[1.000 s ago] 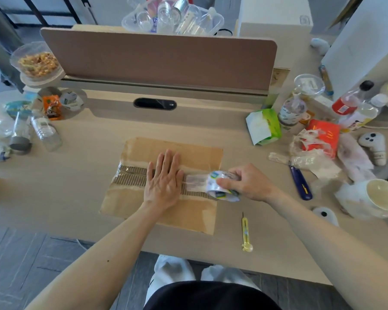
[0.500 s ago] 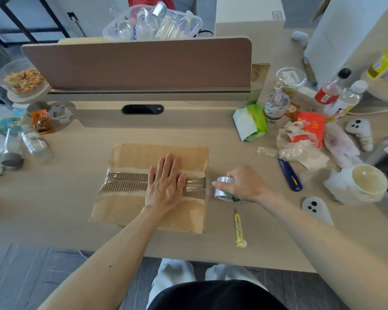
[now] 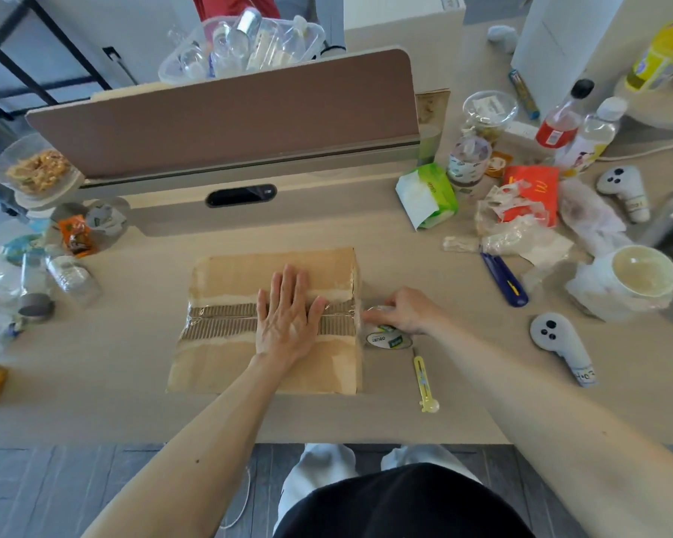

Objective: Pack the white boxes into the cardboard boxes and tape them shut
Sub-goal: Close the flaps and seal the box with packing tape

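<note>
A closed cardboard box (image 3: pixel 226 366) lies on the desk in front of me, its top torn along the middle seam so the corrugation shows. Clear tape runs along that seam. My left hand (image 3: pixel 288 320) presses flat on the seam, fingers straight. My right hand (image 3: pixel 405 310) grips a roll of clear tape (image 3: pixel 387 337) just past the box's right edge, low beside the box's side. No white boxes are in sight.
A yellow utility knife (image 3: pixel 424 382) lies near the desk's front edge, a blue cutter (image 3: pixel 504 279) farther right. Two white controllers (image 3: pixel 560 345) (image 3: pixel 624 190), a white mug (image 3: pixel 634 279), bottles, wrappers and a green tissue pack (image 3: pixel 428 194) crowd the right. Bottles and snacks sit left.
My right hand has drawn the tape roll rightward off the box top and down past its right edge. My left hand has stayed pressed on the seam.
</note>
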